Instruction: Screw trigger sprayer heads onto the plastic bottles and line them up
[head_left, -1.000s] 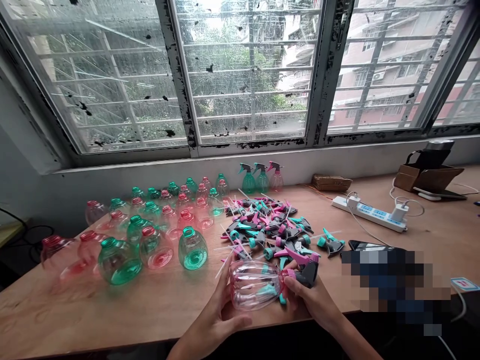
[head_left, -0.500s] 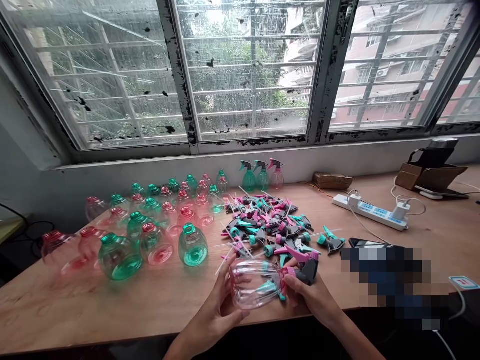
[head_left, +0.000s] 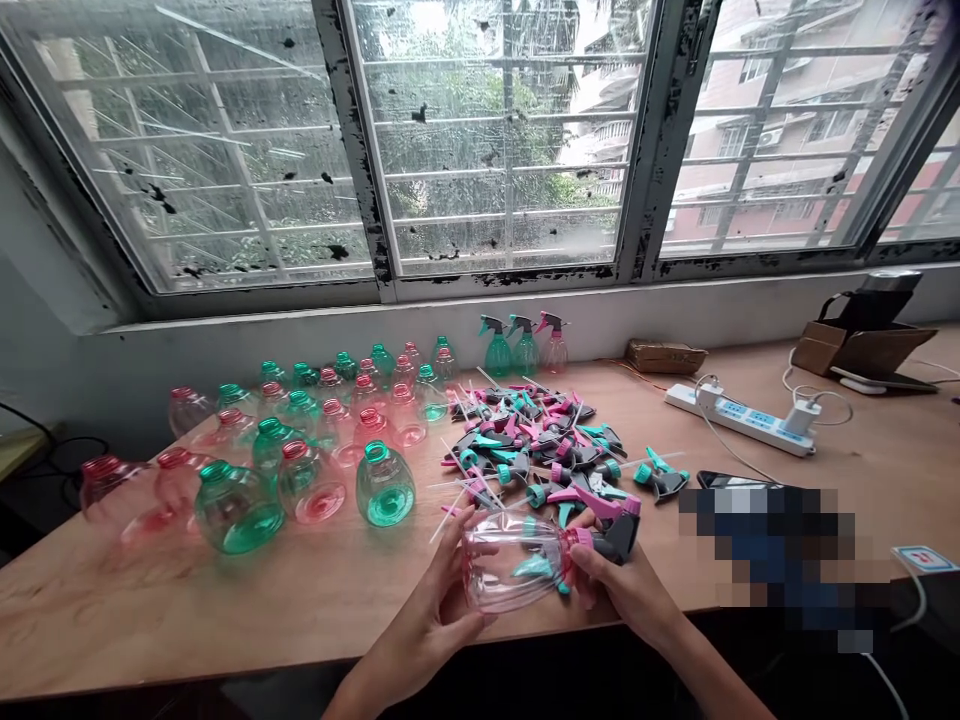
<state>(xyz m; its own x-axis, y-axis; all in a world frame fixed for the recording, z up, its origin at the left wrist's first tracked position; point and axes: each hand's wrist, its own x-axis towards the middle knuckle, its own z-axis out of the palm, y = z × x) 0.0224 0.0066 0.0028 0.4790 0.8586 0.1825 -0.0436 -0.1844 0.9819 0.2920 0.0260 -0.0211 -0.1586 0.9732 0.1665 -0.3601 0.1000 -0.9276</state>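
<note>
A clear pink spray bottle [head_left: 504,565] lies sideways between my hands, just above the table's front edge. My left hand [head_left: 431,610] is wrapped round its base end, thumb below and fingers behind. At the neck, my right hand [head_left: 619,580] closes its thumb and fingers round the pink collar [head_left: 579,540] of the trigger sprayer [head_left: 619,532], which sits on the bottle's mouth. The sprayer has a dark grey body and a pink trigger. Beyond the bottle is a heap of loose pink, teal and grey sprayer heads [head_left: 536,440] with thin white tubes.
Several open pink and green bottles [head_left: 385,490] stand on the wooden table [head_left: 300,610] at the left. Three bottles with sprayers [head_left: 525,348] stand by the window wall. At right are a white power strip [head_left: 742,420], a brown package [head_left: 666,357] and a phone [head_left: 739,482].
The view has shifted slightly. Both hands keep their hold on the spray bottle, its sprayer staying at the neck; the collar looks slightly turned.
</note>
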